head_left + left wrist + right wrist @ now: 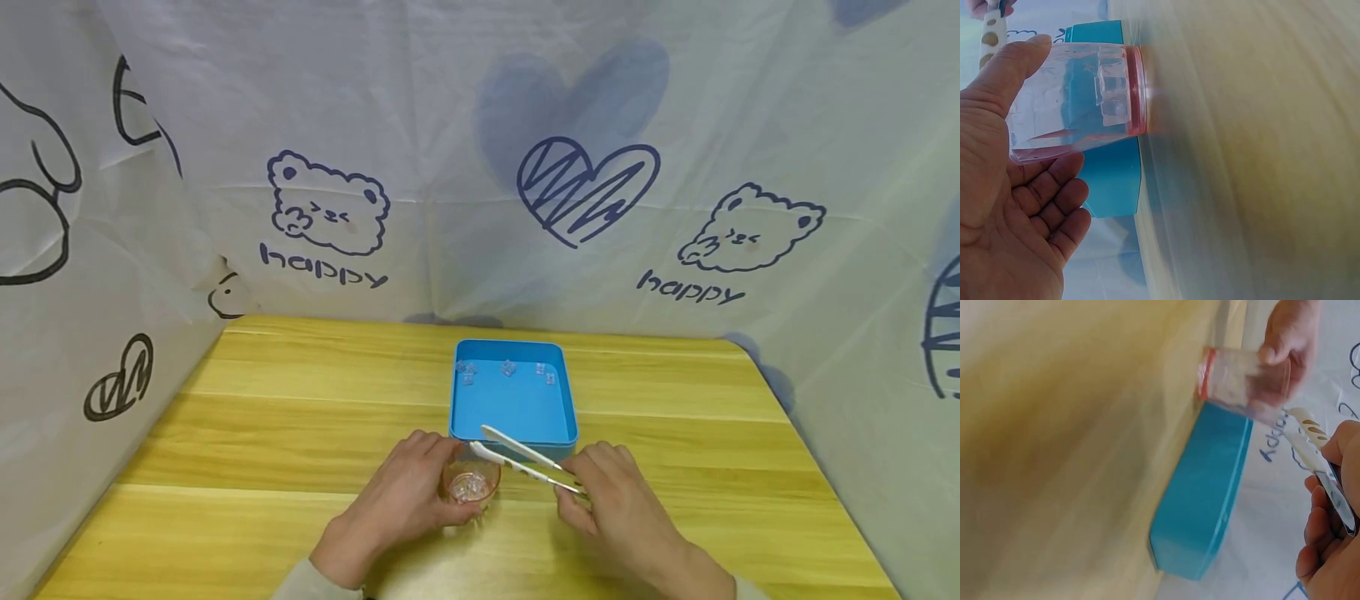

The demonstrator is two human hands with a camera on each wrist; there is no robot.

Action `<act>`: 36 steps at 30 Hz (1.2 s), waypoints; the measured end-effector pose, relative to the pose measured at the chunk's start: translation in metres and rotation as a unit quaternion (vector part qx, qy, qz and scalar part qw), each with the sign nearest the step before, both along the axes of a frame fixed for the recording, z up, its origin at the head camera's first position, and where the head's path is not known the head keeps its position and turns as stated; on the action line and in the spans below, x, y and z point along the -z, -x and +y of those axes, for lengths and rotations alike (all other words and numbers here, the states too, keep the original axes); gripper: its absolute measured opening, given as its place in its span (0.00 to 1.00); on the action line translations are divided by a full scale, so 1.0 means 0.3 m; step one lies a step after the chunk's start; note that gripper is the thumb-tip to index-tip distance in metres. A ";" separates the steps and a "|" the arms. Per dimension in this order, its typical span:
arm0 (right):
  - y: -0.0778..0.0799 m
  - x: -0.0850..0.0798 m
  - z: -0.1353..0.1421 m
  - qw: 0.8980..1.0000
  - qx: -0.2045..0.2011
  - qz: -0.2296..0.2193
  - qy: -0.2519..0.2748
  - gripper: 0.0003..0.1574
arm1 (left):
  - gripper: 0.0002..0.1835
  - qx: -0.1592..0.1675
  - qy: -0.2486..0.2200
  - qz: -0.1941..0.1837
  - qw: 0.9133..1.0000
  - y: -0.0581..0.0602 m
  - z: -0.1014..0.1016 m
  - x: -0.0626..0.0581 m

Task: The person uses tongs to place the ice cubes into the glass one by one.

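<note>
My left hand [401, 492] grips a clear plastic cup [1054, 100] with a pinkish-red rim and base, thumb on one side and fingers on the other. Several small clear cubes [1113, 87] lie at the cup's bottom, which is close to the tabletop. In my right hand [622, 508] is a pair of tongs [525, 471] with metal handles and white, hole-patterned ends. The tong tips are spread apart beside the cup's rim, with nothing visible between them. Just beyond the cup stands a blue rectangular tray [513, 408]. More clear cubes [507, 367] are scattered toward its far side.
The wood-grain table [300, 400] runs back to a white cloth [450, 167] hung behind it, printed with bears, hearts and lettering. Cloth also closes off the left and right sides. The tray's raised wall [1204, 487] faces me.
</note>
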State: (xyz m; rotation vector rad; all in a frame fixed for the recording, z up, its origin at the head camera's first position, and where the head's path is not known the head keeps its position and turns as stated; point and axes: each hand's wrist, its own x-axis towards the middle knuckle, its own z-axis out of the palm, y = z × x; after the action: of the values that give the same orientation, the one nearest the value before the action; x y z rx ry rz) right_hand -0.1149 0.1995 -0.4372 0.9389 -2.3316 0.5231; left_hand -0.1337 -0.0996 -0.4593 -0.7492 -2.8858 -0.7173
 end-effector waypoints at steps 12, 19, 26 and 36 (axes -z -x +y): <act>0.158 -0.069 0.034 0.993 0.109 -0.016 -0.046 0.12 | 0.37 0.002 0.002 0.002 1.000 0.003 -0.004 0.003; 0.236 -0.055 0.018 0.988 0.133 -0.055 -0.058 0.12 | 0.37 0.001 0.001 0.002 1.000 0.003 -0.007 0.004; 0.287 -0.031 0.007 0.983 0.150 -0.078 -0.068 0.13 | 0.38 0.001 0.000 -0.008 1.000 0.005 -0.006 0.007; 0.324 -0.034 -0.001 0.976 0.173 -0.112 -0.067 0.13 | 0.39 -0.004 0.001 -0.011 1.000 0.002 -0.008 0.004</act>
State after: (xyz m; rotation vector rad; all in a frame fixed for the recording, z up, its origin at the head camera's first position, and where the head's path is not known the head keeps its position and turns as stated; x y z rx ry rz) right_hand -0.2122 0.1993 -0.4271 0.5306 -2.6872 0.3449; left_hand -0.1343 -0.1019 -0.4605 -0.7341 -2.9081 -0.7270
